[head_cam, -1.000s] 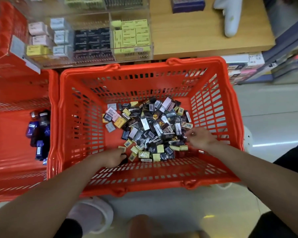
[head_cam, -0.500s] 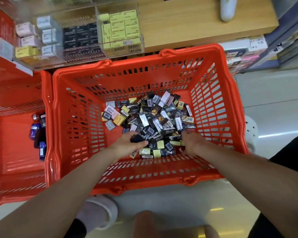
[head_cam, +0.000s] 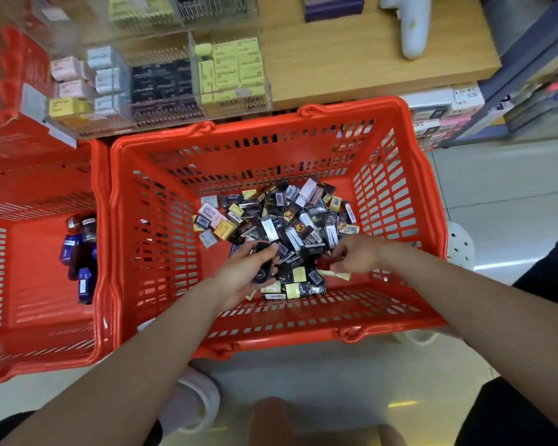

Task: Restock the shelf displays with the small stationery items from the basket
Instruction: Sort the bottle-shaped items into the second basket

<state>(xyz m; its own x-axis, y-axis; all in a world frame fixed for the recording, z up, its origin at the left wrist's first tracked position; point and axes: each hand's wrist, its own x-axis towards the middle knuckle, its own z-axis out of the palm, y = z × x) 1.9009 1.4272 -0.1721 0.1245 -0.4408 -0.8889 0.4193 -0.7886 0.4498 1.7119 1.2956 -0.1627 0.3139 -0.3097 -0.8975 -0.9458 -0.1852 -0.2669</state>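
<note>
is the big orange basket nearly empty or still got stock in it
Still stocked: a pile of small boxes covers the middle of the basket floor, both hands in it.

The second orange plastic basket (head_cam: 39, 317) runs off the frame's left edge, and the upper left corner is smeared by motion blur. Print on the small mixed-colour stationery boxes (head_cam: 281, 226) in the middle orange slatted basket (head_cam: 400, 194) is too small to read. The left hand (head_cam: 242, 278) covers part of a dark rounded item (head_cam: 262, 262); what it is cannot be told. The white plastic object (head_cam: 411, 24) is cut by the top edge.
</note>
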